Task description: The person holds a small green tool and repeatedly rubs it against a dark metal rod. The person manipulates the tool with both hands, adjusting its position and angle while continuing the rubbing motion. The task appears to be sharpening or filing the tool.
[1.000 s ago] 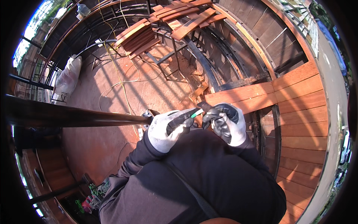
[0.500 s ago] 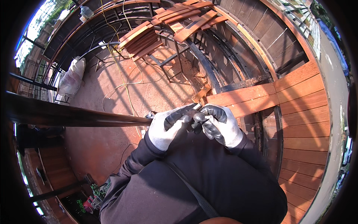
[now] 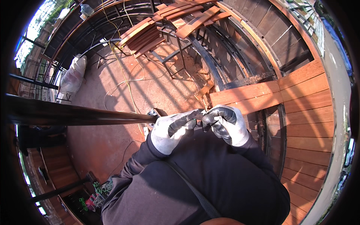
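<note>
"Grip first, please: what are the hands doing?"

"Two gloved hands meet before the chest. The left hand (image 3: 168,131) pinches a small dark piece (image 3: 197,115) between thumb and fingers, out in front of the body. The right hand (image 3: 231,125) curls in close beside it; whether it pinches the piece too, I cannot tell."

"How many other things are there?"

"One dark pole (image 3: 75,113) reaching from the left toward the left hand, one whitish bag (image 3: 73,77) and one clear bottle (image 3: 87,10) at upper left. One short offcut (image 3: 204,90) lies beyond the hands. The loose reddish boards (image 3: 144,35) overlap too much to count."

"What is hard to make out?"

"Black-coated fingers cover most of the piece, so its kind is unclear. A red object (image 3: 91,202) at lower left is partly hidden by the clothing. The lens's black rim cuts off the outer edges."

"And the surroundings?"

"A planked wooden surface (image 3: 305,123) curves down the right side. Dark metal frames (image 3: 172,56) stand around a reddish floor (image 3: 95,146), crossed by striped shadows and a yellow cable (image 3: 129,92). Sunlight falls across the floor and planks."
</note>
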`<state>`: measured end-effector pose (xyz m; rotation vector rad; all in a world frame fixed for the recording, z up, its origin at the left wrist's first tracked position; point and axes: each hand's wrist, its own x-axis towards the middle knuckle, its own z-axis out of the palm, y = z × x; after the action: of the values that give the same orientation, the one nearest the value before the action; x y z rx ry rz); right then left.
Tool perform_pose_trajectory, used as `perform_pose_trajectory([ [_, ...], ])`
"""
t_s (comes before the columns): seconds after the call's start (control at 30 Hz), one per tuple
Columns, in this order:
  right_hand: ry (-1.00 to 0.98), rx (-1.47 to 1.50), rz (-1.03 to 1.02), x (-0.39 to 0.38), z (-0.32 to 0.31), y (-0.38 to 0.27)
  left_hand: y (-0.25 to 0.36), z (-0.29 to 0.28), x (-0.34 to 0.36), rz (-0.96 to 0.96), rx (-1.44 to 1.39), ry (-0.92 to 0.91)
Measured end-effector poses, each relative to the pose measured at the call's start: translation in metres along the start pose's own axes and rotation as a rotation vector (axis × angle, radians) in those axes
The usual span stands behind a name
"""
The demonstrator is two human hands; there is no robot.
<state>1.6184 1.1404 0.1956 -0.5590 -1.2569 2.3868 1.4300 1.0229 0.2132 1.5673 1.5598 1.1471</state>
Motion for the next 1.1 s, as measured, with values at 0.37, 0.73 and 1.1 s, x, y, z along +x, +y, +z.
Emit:
perform_pose_trajectory([
  [0.37, 0.513, -0.512, -0.618, -0.035, -0.071, -0.055, 0.009, -0.023, -0.002, -0.395, -0.418, 0.074],
  [0.73, -0.074, -0.105, 0.020, 0.008, 0.004, -0.003, -0.011, -0.004, 0.000, -0.238, -0.292, 0.010],
  [1.1, 0.183, -0.262, -0.544, -0.010, -0.053, -0.043, -0.001, -0.007, -0.011, -0.424, -0.565, 0.034],
])
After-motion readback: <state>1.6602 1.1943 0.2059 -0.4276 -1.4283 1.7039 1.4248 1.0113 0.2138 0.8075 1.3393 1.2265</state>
